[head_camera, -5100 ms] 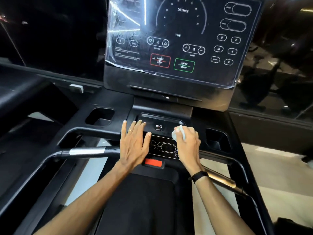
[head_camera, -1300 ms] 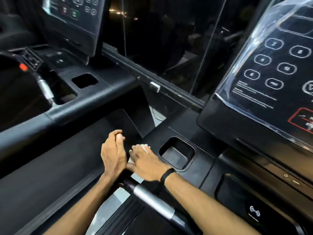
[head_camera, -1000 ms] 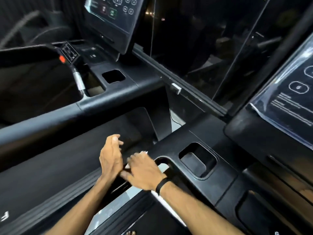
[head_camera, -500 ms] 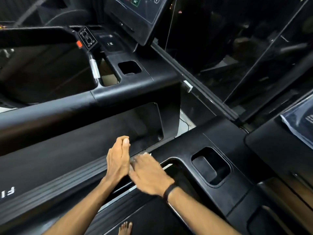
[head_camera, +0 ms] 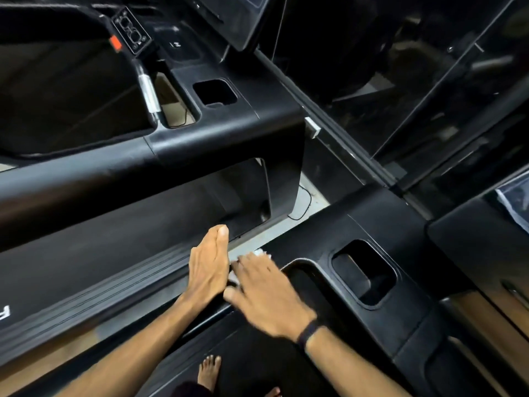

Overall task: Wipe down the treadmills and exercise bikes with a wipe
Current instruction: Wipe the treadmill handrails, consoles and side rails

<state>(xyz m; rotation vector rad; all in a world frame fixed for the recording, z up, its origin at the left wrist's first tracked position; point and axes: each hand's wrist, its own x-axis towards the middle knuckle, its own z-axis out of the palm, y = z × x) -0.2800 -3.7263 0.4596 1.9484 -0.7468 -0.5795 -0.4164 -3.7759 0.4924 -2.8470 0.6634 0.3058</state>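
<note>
I stand on a black treadmill; its left console arm (head_camera: 372,224) runs from the cup recess toward me. My right hand (head_camera: 266,293), a black band on its wrist, lies flat with spread fingers on a white wipe (head_camera: 259,253) and presses it onto the arm's left end. Only the wipe's edges show past the fingers. My left hand (head_camera: 210,265) is held beside it, fingers straight and together, touching the rail's outer edge and holding nothing.
A second black treadmill (head_camera: 223,130) stands close on the left, with a cup recess, a silver grip (head_camera: 148,93) and a red stop tab (head_camera: 115,43). A glass wall (head_camera: 400,81) is ahead. My bare feet (head_camera: 210,371) rest on the belt below.
My view swung left from the console. Both hands moved from the centre controls to the left arm's end, and the right hand keeps sliding the wipe along it.
</note>
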